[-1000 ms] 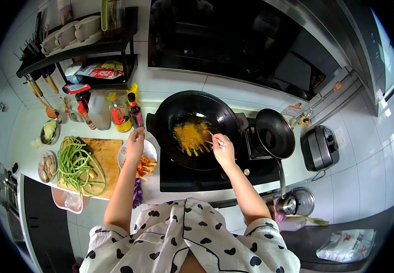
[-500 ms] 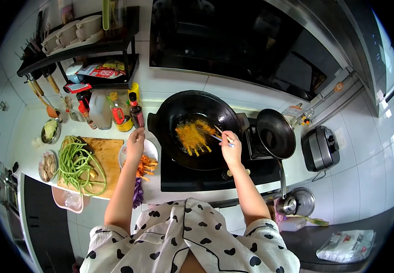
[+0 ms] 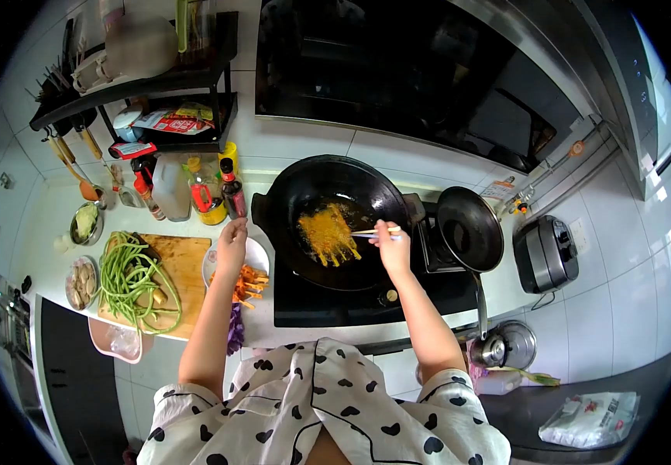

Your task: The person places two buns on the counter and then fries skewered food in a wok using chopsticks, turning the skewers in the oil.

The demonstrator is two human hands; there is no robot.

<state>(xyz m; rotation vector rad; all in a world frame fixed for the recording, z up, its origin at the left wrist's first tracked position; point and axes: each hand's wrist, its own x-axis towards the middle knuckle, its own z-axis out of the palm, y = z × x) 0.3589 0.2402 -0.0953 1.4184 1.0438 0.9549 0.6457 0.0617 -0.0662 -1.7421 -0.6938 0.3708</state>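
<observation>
My right hand is closed around a pair of chopsticks, which point left into the wok. Their tips are at the right edge of a golden clump of frying strips. It lies in bubbling oil in the large black wok on the stove. My left hand hovers left of the wok, over a white plate; its fingers are curled together and no object shows in them. Orange battered strips lie on that plate, partly hidden by my left forearm.
Long green beans lie on a wooden cutting board at left. Several bottles stand behind the plate. Right of the wok is a black frying pan, its handle towards me, then a dark rice cooker. A shelf hangs at upper left.
The chopsticks have swung to lie nearly level, their tips shifting left and down. A browner piece near them at the clump's right no longer shows there. My left hand stays put.
</observation>
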